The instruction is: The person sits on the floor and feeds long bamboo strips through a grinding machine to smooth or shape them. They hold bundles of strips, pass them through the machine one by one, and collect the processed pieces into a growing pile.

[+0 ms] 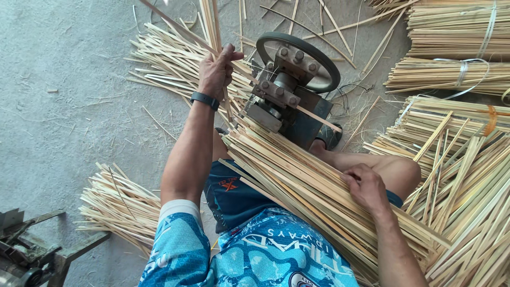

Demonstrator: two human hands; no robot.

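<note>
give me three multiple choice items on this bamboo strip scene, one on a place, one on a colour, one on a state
1. Where does the right hand rest?
A. on the strip bundle across the lap
B. on the wheel
C. on the floor

2. What colour is the wristband on the left hand?
A. red
B. black
C. white

3. How is the left hand?
A. open and flat
B. closed on strips, raised by the machine
C. resting on the knee

Answers:
1 A, its fingers lie on the strip bundle over the legs.
2 B, the band at the wrist is dark black.
3 B, its grip pinches thin bamboo strips beside the wheeled machine.
</note>
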